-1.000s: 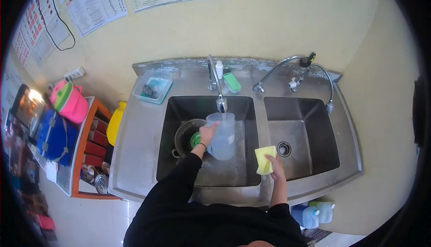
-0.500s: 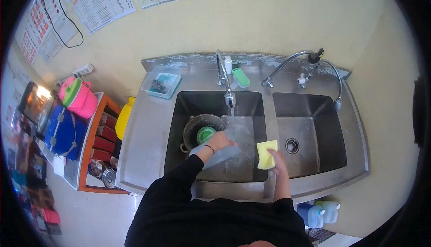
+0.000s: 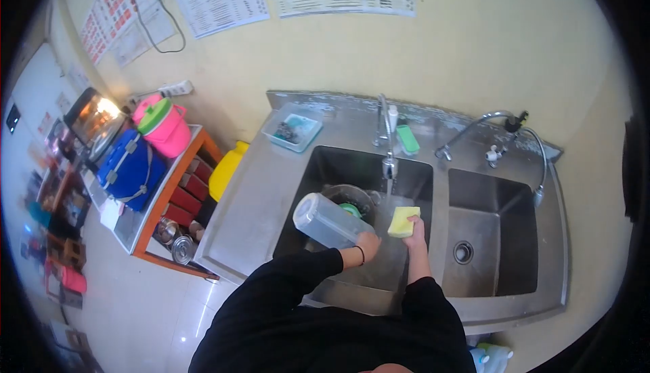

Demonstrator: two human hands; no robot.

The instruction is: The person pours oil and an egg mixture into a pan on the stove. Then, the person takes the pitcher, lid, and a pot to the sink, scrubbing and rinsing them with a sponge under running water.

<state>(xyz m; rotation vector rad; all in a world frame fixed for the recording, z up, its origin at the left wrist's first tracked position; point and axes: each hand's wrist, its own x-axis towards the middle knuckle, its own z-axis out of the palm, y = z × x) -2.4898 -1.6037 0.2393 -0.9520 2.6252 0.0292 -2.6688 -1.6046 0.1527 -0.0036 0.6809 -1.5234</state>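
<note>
**Pitcher tipped over the sink!**

The left hand (image 3: 367, 245) had its fingers closed at one end of the clear pitcher (image 3: 332, 222), tilted above the left basin (image 3: 365, 277); the right hand (image 3: 415, 231) pinched a yellow sponge (image 3: 403, 221). Any further turn called for a firm grip.

My steel worktop (image 3: 247, 220), spanning the centre and right of the frame, has a left basin (image 3: 347, 161) with a pot (image 3: 366, 203) in it, and a right basin (image 3: 477, 220). At upper centre I see a clear tub (image 3: 276, 136) holding a grey scourer (image 3: 287, 132), 1 white bottle (image 3: 393, 117) and 1 green block (image 3: 407, 140) just below it.
</note>
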